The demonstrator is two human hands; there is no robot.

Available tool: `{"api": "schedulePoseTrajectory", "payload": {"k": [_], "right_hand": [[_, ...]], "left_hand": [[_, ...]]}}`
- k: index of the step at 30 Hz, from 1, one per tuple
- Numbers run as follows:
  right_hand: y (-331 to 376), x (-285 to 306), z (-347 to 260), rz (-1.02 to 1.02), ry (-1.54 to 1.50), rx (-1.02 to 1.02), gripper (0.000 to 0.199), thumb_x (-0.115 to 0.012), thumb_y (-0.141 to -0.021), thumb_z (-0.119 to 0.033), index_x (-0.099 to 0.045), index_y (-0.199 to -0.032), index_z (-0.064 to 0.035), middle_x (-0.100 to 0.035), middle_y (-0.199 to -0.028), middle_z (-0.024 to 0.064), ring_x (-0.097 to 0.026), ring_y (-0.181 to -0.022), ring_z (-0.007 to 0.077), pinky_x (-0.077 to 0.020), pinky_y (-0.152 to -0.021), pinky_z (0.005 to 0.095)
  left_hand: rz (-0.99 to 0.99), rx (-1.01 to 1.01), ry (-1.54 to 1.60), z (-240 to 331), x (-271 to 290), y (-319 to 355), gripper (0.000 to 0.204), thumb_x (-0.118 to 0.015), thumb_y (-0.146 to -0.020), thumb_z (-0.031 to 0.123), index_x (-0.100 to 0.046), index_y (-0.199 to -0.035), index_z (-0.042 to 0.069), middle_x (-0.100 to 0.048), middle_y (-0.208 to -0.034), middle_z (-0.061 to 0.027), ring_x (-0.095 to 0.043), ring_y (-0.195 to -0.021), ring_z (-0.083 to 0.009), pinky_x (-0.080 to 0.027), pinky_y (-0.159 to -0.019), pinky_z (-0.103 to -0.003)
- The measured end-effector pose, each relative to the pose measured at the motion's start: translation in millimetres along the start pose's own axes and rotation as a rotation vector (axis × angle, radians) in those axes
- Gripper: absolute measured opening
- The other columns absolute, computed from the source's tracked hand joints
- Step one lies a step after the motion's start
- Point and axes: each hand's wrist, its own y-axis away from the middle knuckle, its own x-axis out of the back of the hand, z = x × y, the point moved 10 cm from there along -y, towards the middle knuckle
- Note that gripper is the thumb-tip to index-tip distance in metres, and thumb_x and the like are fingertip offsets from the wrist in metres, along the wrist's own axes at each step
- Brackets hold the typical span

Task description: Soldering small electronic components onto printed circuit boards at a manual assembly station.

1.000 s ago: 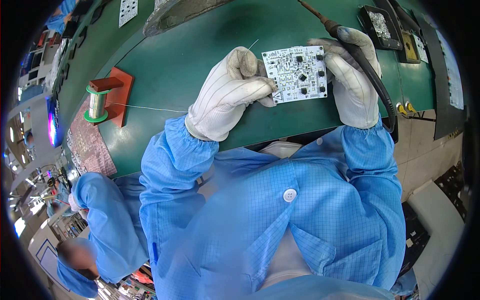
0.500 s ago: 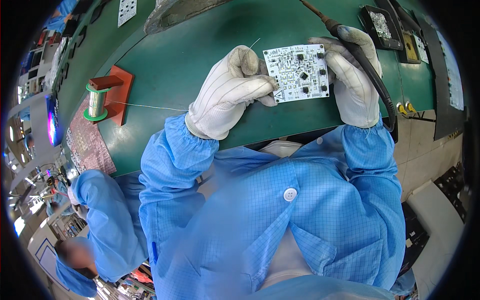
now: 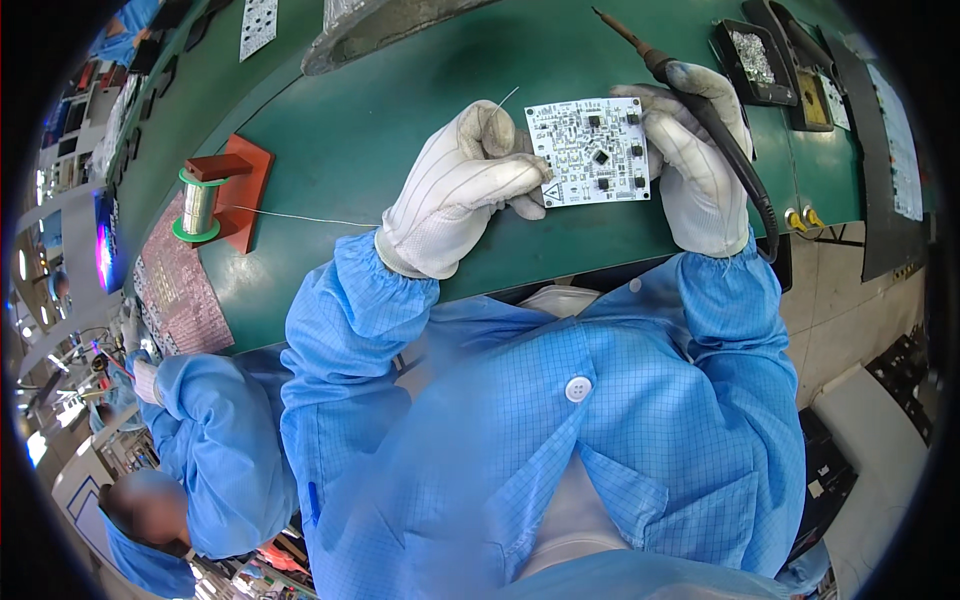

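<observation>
A white circuit board (image 3: pixel 590 150) with several black square components is held up above the green bench. My gloved left hand (image 3: pixel 465 180) pinches its left edge between thumb and fingers. A thin solder wire (image 3: pixel 508 97) sticks up out of the same hand, and its other end runs left to a spool. In my gloved right hand (image 3: pixel 700 160) is a soldering iron (image 3: pixel 650 57), its tip pointing up and left, away from the board. The right fingers are also at the board's right edge; whether they grip it I cannot tell.
A solder spool (image 3: pixel 199 208) sits on a red stand (image 3: pixel 245 190) at left, beside pink bubble wrap (image 3: pixel 180 295). Black tray (image 3: pixel 752 58) with metal bits stands far right. A grey duct-like hood (image 3: pixel 370 30) hangs at the back. Another person (image 3: pixel 225 440) works at left.
The board has shifted slightly left and tilted a little. My right hand and the soldering iron have moved slightly left with it. The other person's arm has shifted.
</observation>
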Motion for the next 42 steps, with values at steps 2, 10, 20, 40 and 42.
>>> {"api": "schedulePoseTrajectory", "payload": {"k": [2, 10, 20, 40, 42], "right_hand": [[1.4, 2.5, 0.6, 0.017, 0.014, -0.008, 0.04, -0.063, -0.096, -0.002, -0.045, -0.132, -0.0024, -0.069, -0.116, 0.0263, -0.069, -0.082, 0.0153, -0.0567, -0.067, 0.0238], [-0.8, 1.8, -1.0, 0.021, 0.039, 0.019, 0.039, -0.063, -0.097, -0.003, -0.046, -0.131, -0.001, -0.069, -0.116, 0.027, -0.071, -0.084, 0.0174, -0.0564, -0.065, 0.0239], [-0.3, 3.0, -0.9, 0.038, 0.061, 0.036, 0.039, -0.063, -0.097, -0.003, -0.046, -0.132, -0.001, -0.069, -0.114, 0.027, -0.069, -0.077, 0.0151, -0.055, -0.062, 0.0232], [0.4, 2.6, -2.7, 0.046, 0.11, 0.028, 0.037, -0.059, -0.097, 0.001, -0.045, -0.131, -0.0016, -0.07, -0.114, 0.0238, -0.07, -0.081, 0.0156, -0.0542, -0.062, 0.0225], [-0.1, 2.1, -3.1, 0.04, 0.107, 0.033, 0.037, -0.06, -0.097, 0.001, -0.045, -0.131, -0.0017, -0.071, -0.113, 0.0236, -0.068, -0.079, 0.0145, -0.0529, -0.06, 0.0222]], "left_hand": [[0.002, 0.015, 0.0, -1.2, -0.9, 0.8, 0.035, -0.077, -0.085, 0.017, -0.048, -0.091, -0.001, -0.063, -0.085, -0.0112, -0.068, -0.077, -0.0187, -0.06, -0.066, -0.03], [0.013, 0.025, -0.023, 1.5, -1.3, -0.3, 0.032, -0.076, -0.084, 0.014, -0.047, -0.088, 0.001, -0.063, -0.083, -0.0118, -0.069, -0.075, -0.0182, -0.059, -0.064, -0.029], [0.015, 0.048, -0.047, 2.7, -0.8, 1.4, 0.032, -0.076, -0.084, 0.014, -0.046, -0.087, 0.002, -0.064, -0.083, -0.0124, -0.069, -0.074, -0.0183, -0.058, -0.062, -0.028], [0.017, 0.034, -0.097, 6.0, -0.5, 1.2, 0.035, -0.076, -0.085, 0.017, -0.043, -0.083, 0.008, -0.061, -0.066, -0.0068, -0.062, -0.059, -0.0125, -0.049, -0.053, -0.024], [0.016, 0.043, -0.111, 5.1, 0.2, 1.2, 0.035, -0.076, -0.085, 0.017, -0.042, -0.082, 0.008, -0.061, -0.067, -0.0071, -0.062, -0.059, -0.0129, -0.049, -0.052, -0.025]]}}
